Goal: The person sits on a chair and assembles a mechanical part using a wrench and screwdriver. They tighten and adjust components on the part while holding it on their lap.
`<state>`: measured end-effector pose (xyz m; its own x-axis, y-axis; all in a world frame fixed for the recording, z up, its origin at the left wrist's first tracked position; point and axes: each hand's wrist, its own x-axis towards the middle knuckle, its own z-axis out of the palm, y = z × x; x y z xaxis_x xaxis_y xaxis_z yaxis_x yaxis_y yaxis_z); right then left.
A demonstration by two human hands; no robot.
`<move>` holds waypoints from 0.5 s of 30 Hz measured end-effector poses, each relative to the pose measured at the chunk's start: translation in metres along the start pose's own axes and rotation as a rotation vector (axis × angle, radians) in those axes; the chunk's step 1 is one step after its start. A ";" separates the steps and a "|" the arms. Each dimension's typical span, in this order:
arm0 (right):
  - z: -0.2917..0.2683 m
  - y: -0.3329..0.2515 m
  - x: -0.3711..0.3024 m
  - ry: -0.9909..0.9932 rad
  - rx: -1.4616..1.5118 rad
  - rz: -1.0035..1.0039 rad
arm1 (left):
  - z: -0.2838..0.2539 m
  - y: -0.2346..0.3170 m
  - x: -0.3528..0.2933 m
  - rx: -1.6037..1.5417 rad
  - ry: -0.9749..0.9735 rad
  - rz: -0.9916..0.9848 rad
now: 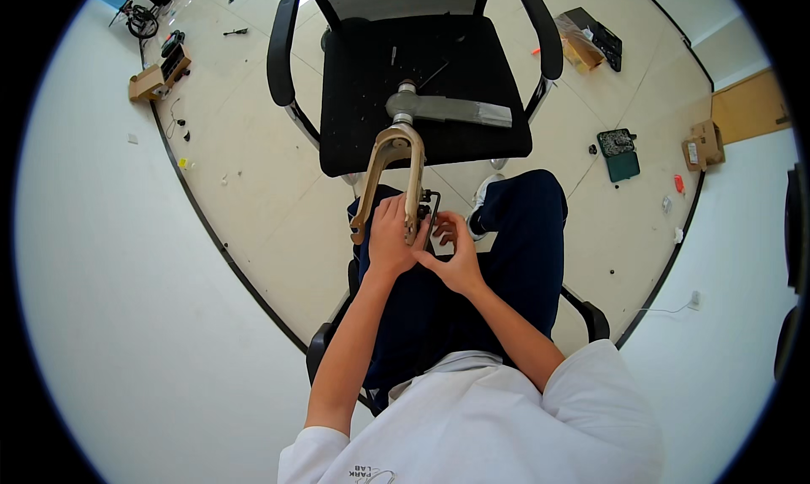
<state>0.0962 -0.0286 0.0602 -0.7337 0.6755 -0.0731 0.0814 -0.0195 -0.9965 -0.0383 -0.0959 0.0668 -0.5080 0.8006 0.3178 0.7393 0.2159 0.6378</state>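
A tan bicycle fork (391, 138) points toward me, its steerer running into a grey frame piece (447, 109) that lies on the black chair seat (363, 79). My left hand (391, 241) is closed round the fork's right leg, with fingers between the two legs and thumb on the outer side. Beside that leg sits a small black part (424, 207), and a black L-shaped hex key (436, 204) reaches down from it. Loosely curled, my right hand (456, 260) has its fingers apart next to the key's lower end. Whether the fingertips touch the key is hard to see.
A thin metal rod (434, 74) lies on the seat behind the frame piece. On the tiled floor are an opened green case (620, 155) at right, a black case (596, 38) at far right and a cardboard box (150, 82) at far left. My legs (527, 231) flank the fork.
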 end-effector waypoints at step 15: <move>-0.026 0.068 0.019 -0.118 -0.120 0.296 | 0.002 -0.001 0.000 -0.021 0.017 0.005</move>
<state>0.1057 0.0019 -0.0078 -0.7389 0.5635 -0.3694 0.3757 -0.1105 -0.9201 -0.0381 -0.0956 0.0649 -0.5120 0.7918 0.3331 0.7327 0.2002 0.6505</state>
